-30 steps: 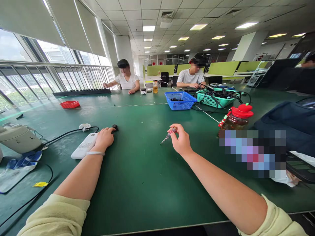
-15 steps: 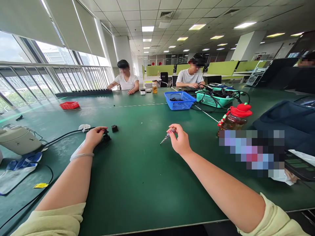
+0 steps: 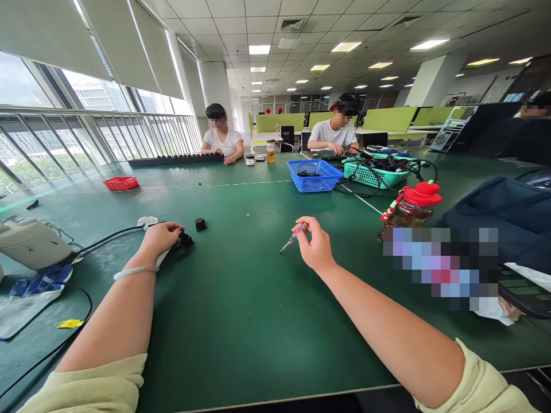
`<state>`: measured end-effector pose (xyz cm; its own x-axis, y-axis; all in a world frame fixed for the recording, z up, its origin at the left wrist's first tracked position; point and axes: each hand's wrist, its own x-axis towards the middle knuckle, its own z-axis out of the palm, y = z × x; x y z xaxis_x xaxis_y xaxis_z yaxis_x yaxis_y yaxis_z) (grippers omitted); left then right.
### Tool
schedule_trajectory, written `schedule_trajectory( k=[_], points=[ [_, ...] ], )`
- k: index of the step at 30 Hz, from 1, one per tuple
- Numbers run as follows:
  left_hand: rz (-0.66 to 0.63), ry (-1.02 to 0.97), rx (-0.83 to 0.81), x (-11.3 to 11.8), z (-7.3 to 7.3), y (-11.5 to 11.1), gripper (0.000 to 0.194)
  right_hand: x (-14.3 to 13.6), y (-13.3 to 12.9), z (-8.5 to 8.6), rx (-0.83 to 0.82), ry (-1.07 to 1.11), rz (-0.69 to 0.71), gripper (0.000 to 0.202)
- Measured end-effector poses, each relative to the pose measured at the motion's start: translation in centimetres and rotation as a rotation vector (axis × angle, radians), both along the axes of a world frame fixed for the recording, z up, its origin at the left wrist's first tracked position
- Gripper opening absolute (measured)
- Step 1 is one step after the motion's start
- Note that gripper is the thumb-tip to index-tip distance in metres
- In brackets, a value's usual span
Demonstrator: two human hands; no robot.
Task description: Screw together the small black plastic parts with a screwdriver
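My right hand is closed around a small screwdriver with a see-through handle, its tip slanting down to the left just over the green table. On the left, my left hand is low over the table, fingers pinched together; what they hold, if anything, is hidden. Small black parts lie right beside and partly behind its fingertips. Slightly farther off sits a separate black block. A black cable runs from the left towards my left hand, near a crumpled white piece.
A blue basket with black bits and a green basket full of cables stand ahead. A red tray is far left. At right are a red-lidded bottle and dark bag. Two people sit across the table.
My left hand has shifted slightly left, showing more of the black parts. My right hand and the screwdriver stay put. Across the table, a long black strip by one person has slid right.
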<state>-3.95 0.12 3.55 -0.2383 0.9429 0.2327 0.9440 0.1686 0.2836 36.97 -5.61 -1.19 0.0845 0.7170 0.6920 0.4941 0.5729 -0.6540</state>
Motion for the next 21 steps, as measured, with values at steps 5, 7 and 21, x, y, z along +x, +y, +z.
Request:
schedule_trajectory(
  k=[5,7,21],
  points=[
    [0.092,0.076,-0.051,1.0,0.3,0.1,0.038,0.0,0.0,0.0,0.007,0.001,0.004,0.014],
    [0.106,0.101,-0.084,1.4,0.3,0.2,0.04,0.0,0.1,-0.1,0.007,0.002,0.008,0.014],
    [0.116,0.237,-0.178,2.1,-0.9,0.0,0.053,0.0,0.0,0.0,0.006,0.009,0.013,0.014]
  ],
)
